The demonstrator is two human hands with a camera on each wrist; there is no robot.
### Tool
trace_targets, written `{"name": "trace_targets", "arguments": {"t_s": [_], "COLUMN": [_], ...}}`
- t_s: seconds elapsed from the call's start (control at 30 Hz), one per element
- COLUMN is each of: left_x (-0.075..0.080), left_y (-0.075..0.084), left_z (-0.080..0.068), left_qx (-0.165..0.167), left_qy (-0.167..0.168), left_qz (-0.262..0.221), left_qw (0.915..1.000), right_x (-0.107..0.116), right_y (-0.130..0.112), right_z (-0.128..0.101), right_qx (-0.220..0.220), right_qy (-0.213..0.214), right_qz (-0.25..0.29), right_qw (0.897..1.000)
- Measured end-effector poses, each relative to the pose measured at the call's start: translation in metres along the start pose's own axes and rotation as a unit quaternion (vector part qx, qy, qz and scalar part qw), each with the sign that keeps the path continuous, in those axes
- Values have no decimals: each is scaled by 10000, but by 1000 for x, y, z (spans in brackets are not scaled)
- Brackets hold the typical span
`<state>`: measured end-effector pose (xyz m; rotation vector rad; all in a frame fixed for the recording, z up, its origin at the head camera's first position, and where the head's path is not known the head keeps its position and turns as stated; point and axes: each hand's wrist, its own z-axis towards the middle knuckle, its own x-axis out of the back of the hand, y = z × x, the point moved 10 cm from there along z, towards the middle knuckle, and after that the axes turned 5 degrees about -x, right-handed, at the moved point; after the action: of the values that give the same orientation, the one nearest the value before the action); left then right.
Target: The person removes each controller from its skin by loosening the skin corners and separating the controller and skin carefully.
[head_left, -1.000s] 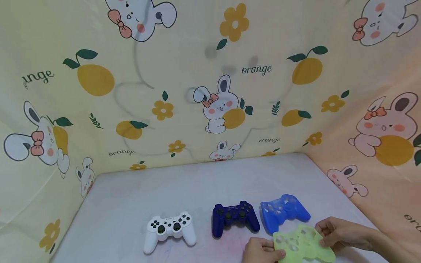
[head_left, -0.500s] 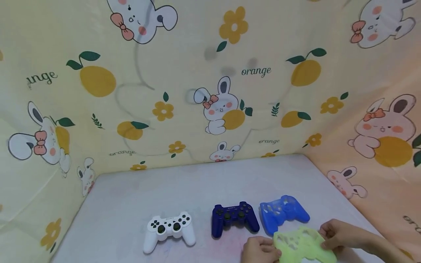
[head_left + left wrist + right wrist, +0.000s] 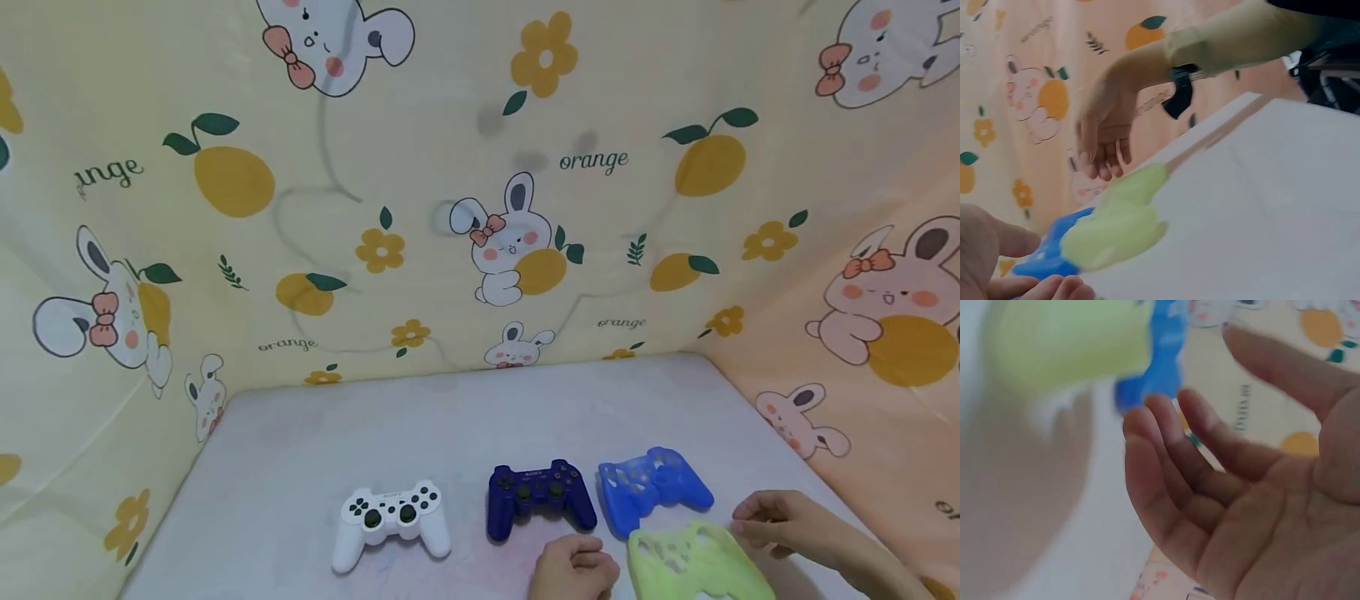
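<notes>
A pale green controller skin [image 3: 693, 560] lies on the table between both hands, its near edge cut off in the head view. To its left, apart from it, is my left hand [image 3: 573, 570], thumb and fingers relaxed, holding nothing. My right hand [image 3: 795, 527] hovers just off the skin's right side; in the right wrist view its palm [image 3: 1272, 525] is bare and the fingers are loosely bent. A blue controller skin [image 3: 654, 487] lies right behind the green one. Left of that is a dark blue game controller [image 3: 537, 500], and further left a white game controller [image 3: 392, 518].
The white table top [image 3: 300, 450] ends at a cloth wall [image 3: 420, 150] printed with rabbits and oranges, which also rises on the left and right sides. In the left wrist view, a dark strap [image 3: 1180, 90] is on the right wrist.
Both hands have let go of the green controller skin, which now lies by itself. My left hand has moved left, and the right hand has drawn slightly away. The head view has shifted a little.
</notes>
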<state>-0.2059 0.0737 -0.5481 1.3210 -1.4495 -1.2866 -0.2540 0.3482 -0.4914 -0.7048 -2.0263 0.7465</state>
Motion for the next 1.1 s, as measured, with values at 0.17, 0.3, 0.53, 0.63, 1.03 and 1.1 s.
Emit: {"name": "trace_targets", "arguments": {"t_s": [0.17,0.3,0.53,0.63,1.03,1.1], "left_x": [24,41,72,86,196,214], "left_y": [12,24,45,60,100,101], "left_z": [-3,-7,-9,-14,-47,-50], "left_qx": [-198,-322,-720,-1192,-1464,-1341], "left_qy": [-23,-46,46,132,1273,1444], "left_qz": [-237,-531,-389,27,1413,1566], "left_qw": [9995,9981,9966,9928,9708,9678], "right_x": [-15,-36,-81,-107,-190,-198], "right_y": [-24,-49,-89,-110,-183,-192], "right_z": [-6,-10,-10,-6,21,26], "right_qx": [146,485,731,823,1164,1307], "right_qy": [150,-97,119,357,302,212], "right_qz": [794,1484,2718,3174,3414,3384], "right_qw": [9966,9877,9595,9440,9322,9317]}}
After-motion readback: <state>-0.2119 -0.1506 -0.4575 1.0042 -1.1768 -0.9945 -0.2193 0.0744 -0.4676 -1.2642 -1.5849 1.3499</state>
